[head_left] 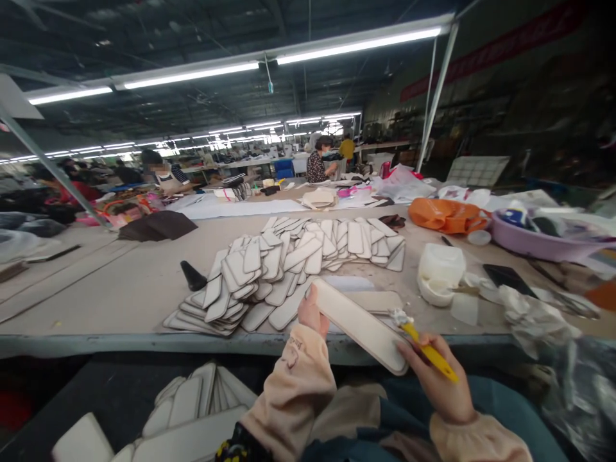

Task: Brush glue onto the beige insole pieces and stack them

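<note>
My left hand grips the upper end of a long cream strip with rounded ends and dark edges. The strip slants down to the right, over the table's front edge. At its lower end my right hand pinches it, and the same fingers hold a yellow-handled brush whose whitish tip points up and left. A second cream strip lies on the table behind the held one. Beyond my left hand spreads a heap of cream pieces with rounded corners.
A white plastic container, a dark phone and crumpled plastic lie to the right. Behind them are an orange bag and a purple basin. More cream pieces sit low at left. Other people work farther back.
</note>
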`<state>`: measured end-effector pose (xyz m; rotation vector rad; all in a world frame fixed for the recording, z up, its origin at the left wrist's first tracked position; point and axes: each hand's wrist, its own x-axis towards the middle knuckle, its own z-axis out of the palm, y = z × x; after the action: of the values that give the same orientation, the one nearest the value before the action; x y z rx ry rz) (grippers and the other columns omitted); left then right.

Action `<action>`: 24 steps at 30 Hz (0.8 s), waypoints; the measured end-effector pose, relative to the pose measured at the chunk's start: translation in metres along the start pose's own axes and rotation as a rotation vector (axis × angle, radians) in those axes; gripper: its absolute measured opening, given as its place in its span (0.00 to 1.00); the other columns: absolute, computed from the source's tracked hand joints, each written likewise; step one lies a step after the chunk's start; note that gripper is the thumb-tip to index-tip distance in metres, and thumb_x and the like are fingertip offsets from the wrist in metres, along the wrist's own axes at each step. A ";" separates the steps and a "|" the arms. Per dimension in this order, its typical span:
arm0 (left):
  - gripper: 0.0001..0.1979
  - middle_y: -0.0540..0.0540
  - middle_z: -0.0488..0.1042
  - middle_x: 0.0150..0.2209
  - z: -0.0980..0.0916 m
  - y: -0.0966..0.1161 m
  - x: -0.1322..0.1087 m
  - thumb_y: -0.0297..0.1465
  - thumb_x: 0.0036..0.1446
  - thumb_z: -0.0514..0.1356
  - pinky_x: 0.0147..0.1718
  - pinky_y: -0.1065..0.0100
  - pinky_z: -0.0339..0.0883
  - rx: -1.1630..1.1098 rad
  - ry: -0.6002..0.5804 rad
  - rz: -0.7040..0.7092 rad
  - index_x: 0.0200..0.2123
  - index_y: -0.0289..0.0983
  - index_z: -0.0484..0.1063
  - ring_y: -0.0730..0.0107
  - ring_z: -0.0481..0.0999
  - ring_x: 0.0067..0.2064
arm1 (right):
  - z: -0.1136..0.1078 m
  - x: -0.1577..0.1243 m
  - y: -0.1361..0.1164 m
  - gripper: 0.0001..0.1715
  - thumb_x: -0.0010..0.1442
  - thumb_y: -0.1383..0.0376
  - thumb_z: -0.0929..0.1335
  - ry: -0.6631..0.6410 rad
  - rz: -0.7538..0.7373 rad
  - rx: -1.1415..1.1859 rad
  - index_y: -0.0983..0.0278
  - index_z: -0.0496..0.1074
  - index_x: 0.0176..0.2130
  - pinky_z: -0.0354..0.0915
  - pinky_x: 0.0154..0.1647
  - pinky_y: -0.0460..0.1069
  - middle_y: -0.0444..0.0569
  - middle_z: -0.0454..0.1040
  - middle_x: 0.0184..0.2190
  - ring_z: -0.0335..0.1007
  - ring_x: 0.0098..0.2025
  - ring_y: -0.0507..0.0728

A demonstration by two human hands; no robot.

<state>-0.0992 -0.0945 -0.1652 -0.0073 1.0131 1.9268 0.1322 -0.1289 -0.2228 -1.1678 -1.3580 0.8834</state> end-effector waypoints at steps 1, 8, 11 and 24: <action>0.04 0.41 0.78 0.35 0.001 -0.002 0.001 0.30 0.59 0.59 0.39 0.65 0.74 0.003 0.003 0.005 0.34 0.35 0.73 0.64 0.79 0.38 | -0.001 0.001 0.001 0.24 0.48 0.54 0.75 0.003 -0.001 -0.003 0.59 0.61 0.36 0.66 0.32 0.44 0.42 0.71 0.29 0.68 0.30 0.52; 0.02 0.42 0.77 0.33 0.005 -0.019 0.012 0.28 0.58 0.60 0.38 0.63 0.74 0.026 0.019 0.023 0.35 0.36 0.72 0.63 0.79 0.36 | -0.007 0.006 0.015 0.24 0.48 0.54 0.75 0.021 0.016 0.006 0.59 0.62 0.37 0.69 0.35 0.46 0.45 0.72 0.31 0.70 0.33 0.55; 0.02 0.43 0.77 0.34 0.006 -0.024 0.018 0.28 0.58 0.60 0.39 0.63 0.73 0.034 0.013 0.034 0.35 0.36 0.72 0.63 0.79 0.36 | -0.008 0.007 0.023 0.24 0.47 0.54 0.75 0.042 0.008 -0.006 0.60 0.62 0.37 0.68 0.35 0.46 0.45 0.73 0.32 0.71 0.34 0.55; 0.17 0.38 0.79 0.39 0.000 -0.074 -0.035 0.28 0.42 0.71 0.45 0.57 0.72 -0.013 -0.342 -0.300 0.38 0.33 0.74 0.56 0.79 0.41 | -0.007 0.012 0.021 0.26 0.44 0.53 0.77 0.152 0.038 0.069 0.60 0.64 0.37 0.69 0.38 0.45 0.45 0.71 0.33 0.70 0.36 0.55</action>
<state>-0.0254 -0.1024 -0.1992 0.1505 0.7246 1.5931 0.1435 -0.1128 -0.2385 -1.1861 -1.1773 0.8444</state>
